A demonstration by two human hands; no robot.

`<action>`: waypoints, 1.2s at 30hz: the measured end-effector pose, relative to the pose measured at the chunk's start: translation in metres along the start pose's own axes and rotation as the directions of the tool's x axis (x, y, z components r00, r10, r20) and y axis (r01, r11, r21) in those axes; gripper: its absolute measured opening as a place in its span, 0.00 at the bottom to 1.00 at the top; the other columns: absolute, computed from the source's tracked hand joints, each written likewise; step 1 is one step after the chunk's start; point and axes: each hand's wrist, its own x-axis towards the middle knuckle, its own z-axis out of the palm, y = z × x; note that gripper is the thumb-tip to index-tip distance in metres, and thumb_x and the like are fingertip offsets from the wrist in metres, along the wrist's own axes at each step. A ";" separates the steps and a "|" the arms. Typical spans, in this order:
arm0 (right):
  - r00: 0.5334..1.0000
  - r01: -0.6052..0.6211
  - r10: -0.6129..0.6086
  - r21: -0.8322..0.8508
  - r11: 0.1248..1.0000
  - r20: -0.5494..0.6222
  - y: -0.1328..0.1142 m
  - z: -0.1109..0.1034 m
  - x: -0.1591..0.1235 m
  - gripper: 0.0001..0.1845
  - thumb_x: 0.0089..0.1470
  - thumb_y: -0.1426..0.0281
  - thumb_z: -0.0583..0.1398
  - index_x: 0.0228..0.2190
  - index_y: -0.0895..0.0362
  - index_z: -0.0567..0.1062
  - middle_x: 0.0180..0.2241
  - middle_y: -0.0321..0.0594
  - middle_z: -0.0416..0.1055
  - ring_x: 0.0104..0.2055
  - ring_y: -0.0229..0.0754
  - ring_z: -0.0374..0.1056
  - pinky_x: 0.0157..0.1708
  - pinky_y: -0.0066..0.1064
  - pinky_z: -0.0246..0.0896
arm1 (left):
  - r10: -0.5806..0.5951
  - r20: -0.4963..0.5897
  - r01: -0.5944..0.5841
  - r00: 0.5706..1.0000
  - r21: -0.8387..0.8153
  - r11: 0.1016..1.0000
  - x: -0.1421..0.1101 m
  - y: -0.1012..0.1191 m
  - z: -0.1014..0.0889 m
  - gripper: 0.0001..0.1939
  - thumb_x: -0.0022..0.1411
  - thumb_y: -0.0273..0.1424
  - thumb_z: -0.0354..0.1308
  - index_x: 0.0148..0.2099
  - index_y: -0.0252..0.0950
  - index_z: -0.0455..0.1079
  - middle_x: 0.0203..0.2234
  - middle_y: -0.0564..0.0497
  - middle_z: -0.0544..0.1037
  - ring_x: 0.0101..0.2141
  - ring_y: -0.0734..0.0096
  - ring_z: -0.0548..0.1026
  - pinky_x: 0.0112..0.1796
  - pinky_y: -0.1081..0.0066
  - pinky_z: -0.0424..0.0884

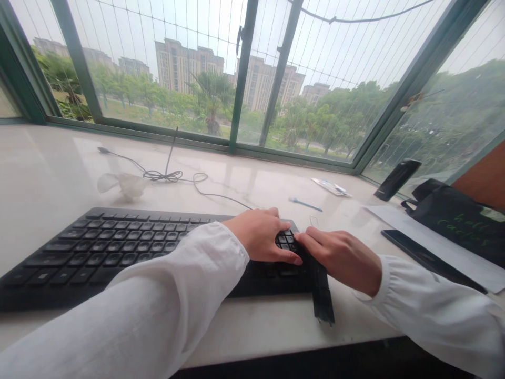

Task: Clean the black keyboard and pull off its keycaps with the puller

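Note:
A black keyboard (pixel 102 247) lies on a pale stone window ledge (pixel 47 168). My left hand (pixel 258 234), in a white sleeve, rests on the number pad at the keyboard's right end, with the fingers laid over the keys and the thumb stretched toward my right hand. My right hand (pixel 341 258) sits at the keyboard's right edge. Its fingers are pressed together on a narrow black strip (pixel 323 300) that runs along that edge and sticks out toward me past the keyboard. The fingertips of both hands nearly touch over the keys.
A thin black cable (pixel 169 176) coils behind the keyboard beside a crumpled white object (pixel 126 184). A blue pen (pixel 305 204) and a small packet (pixel 331 187) lie farther back. At right are a black device (pixel 396 179), a black bag (pixel 453 221), white paper (pixel 442 247) and a dark phone (pixel 430 260).

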 end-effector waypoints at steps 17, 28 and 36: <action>0.977 -0.121 0.007 0.536 0.836 0.211 0.044 -0.008 0.022 0.07 0.55 0.76 0.56 0.31 0.58 0.75 0.27 0.38 0.70 0.26 0.36 0.67 0.28 0.27 0.58 | -0.009 0.034 0.010 0.999 -0.028 1.000 -0.001 0.000 -0.004 0.43 0.53 0.68 0.45 0.59 0.45 0.68 0.48 0.45 0.71 0.42 0.54 0.75 0.45 0.59 0.70; 0.982 -0.136 0.018 0.637 0.759 0.188 0.058 0.002 0.026 0.11 0.63 0.65 0.56 0.37 0.57 0.76 0.32 0.42 0.74 0.33 0.39 0.71 0.36 0.30 0.63 | -0.026 0.053 0.027 0.998 -0.019 0.999 -0.002 0.002 -0.006 0.43 0.55 0.66 0.46 0.61 0.45 0.66 0.49 0.44 0.71 0.43 0.54 0.75 0.45 0.61 0.70; 0.977 -0.176 0.211 0.489 0.854 -0.018 0.053 0.017 0.024 0.20 0.62 0.58 0.56 0.50 0.58 0.67 0.47 0.52 0.66 0.33 0.40 0.69 0.37 0.34 0.65 | -0.017 0.050 0.017 0.999 0.006 1.000 -0.003 0.002 -0.005 0.43 0.55 0.66 0.45 0.62 0.44 0.66 0.50 0.43 0.71 0.43 0.52 0.75 0.44 0.60 0.71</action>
